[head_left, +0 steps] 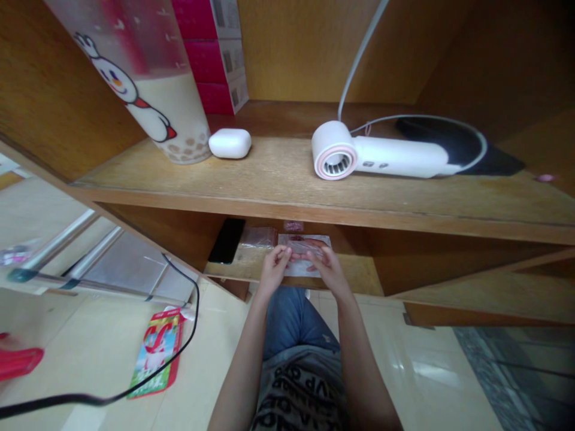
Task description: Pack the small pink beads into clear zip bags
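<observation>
Over the lower shelf, my left hand (275, 268) and my right hand (327, 263) both pinch a small clear plastic bag (303, 246) stretched between them. Its contents are too small to make out. Beneath the hands lies a white sheet of paper (293, 271), partly covered by them. A stack of clear plastic bags (259, 237) lies left of the paper. Behind the paper sits a small container of pinkish bits (293, 226), partly cut off by the upper shelf's edge. A black phone (227, 240) lies at the shelf's left end.
On the upper shelf (269, 185) stand a bubble tea cup (179, 120), a white earbud case (230, 143), pink boxes (209, 66) and a white handheld fan (381, 157) with a cable. A black cord (179, 353) crosses the left side, above a colourful bag (158, 353) on the floor.
</observation>
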{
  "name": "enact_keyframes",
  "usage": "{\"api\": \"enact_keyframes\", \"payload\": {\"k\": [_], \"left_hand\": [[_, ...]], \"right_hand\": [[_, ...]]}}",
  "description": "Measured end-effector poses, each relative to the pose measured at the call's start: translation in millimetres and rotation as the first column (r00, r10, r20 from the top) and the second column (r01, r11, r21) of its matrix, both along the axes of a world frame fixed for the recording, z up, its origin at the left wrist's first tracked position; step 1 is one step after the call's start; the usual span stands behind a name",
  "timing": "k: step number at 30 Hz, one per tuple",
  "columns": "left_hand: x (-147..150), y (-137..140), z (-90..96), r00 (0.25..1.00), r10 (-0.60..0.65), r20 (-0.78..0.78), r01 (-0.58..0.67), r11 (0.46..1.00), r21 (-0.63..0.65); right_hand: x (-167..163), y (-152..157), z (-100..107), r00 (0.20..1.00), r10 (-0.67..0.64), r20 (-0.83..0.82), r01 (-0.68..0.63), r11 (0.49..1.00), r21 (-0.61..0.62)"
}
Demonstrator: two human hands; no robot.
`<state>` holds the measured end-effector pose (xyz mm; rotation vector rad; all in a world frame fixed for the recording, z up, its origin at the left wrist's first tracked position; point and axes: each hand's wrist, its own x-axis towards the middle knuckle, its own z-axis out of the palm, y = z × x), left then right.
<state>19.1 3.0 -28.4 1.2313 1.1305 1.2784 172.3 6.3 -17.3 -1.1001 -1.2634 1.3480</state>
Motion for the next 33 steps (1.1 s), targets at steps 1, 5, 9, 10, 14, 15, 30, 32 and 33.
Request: {"api": "enact_keyframes", "payload": {"k": [1,5,9,10,14,15,30,32,33], "left_hand": [[0.2,-0.4,-0.1,1.000,0.009,0.009,-0.009,1.000,0.001],[1.5,-4.0,-0.3,0.999,0.013,0.049,-0.012,1.000,-0.017],[3.2,-8.3,1.4,0.993,-0.009,0.116,0.017,0.997,-0.073],[3.7,-9.0,2.2,0.992,-0.002,0.127,0.012,0.997,-0.080],[6.0,-10.4,6.3,0.990,0.000,0.143,0.017,0.993,-0.117],[6.5,-10.6,7.2,0.990,0.002,0.140,0.015,0.993,-0.118],[7.2,-9.8,15.3,0.968,0.080,0.237,-0.048,0.989,-0.137],[8.1,-9.9,16.9,0.966,0.101,0.237,-0.072,0.989,-0.128],[8.6,-9.9,17.6,0.965,0.113,0.238,-0.085,0.989,-0.124]], "right_hand": [[-1.2,-0.2,-0.8,1.000,0.005,-0.015,-0.005,1.000,-0.001],[-4.8,-1.7,-4.0,0.999,-0.034,-0.017,0.034,0.998,0.047],[-6.6,-3.9,-6.4,0.997,-0.067,0.032,0.064,0.993,0.094],[-6.9,-4.4,-6.4,0.997,-0.071,0.041,0.066,0.993,0.097],[-7.8,-5.8,-4.4,0.995,-0.083,0.061,0.077,0.993,0.092],[-7.9,-6.0,-3.6,0.994,-0.089,0.062,0.083,0.992,0.090],[-9.5,-6.5,4.2,0.991,-0.120,0.068,0.118,0.993,0.024],[-9.9,-6.7,6.3,0.991,-0.124,0.044,0.123,0.992,0.012],[-9.9,-6.7,7.1,0.991,-0.127,0.032,0.127,0.992,0.010]]}}
